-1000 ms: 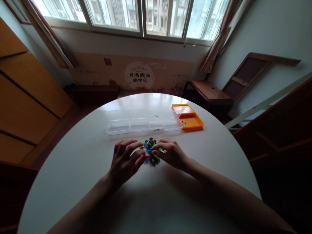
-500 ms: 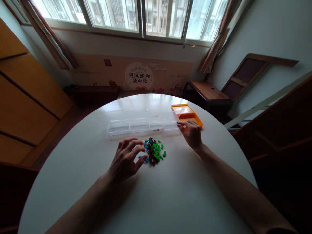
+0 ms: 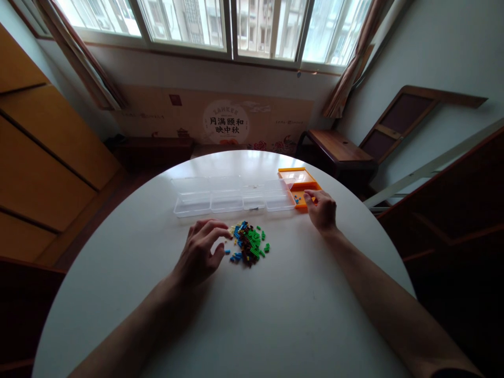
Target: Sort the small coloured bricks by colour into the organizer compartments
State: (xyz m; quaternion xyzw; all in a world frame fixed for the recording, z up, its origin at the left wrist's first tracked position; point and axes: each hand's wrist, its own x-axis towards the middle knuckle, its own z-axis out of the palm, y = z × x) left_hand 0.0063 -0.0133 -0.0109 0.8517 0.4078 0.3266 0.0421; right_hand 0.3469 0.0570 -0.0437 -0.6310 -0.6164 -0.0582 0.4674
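A small heap of tiny coloured bricks [image 3: 249, 243], green, blue, brown and yellow, lies on the round white table [image 3: 275, 315]. My left hand [image 3: 200, 252] rests at the heap's left edge, fingers curled and pinching at a pale piece I cannot name. My right hand [image 3: 323, 210] is at the near edge of the orange tray [image 3: 299, 180], fingers curled over it; a few small blue pieces lie in the tray beside the fingertips. Whether the right hand holds anything is hidden.
A row of clear plastic compartment boxes [image 3: 232, 197] stands behind the heap, touching the orange tray's left side. Beyond the table are a dark wooden bench [image 3: 338, 149], a printed cardboard panel under the windows, and wooden cabinets at the left.
My right hand left the heap with a small piece and moved right to the orange tray. My left hand stayed at the heap and closed its fingers into a pinch.
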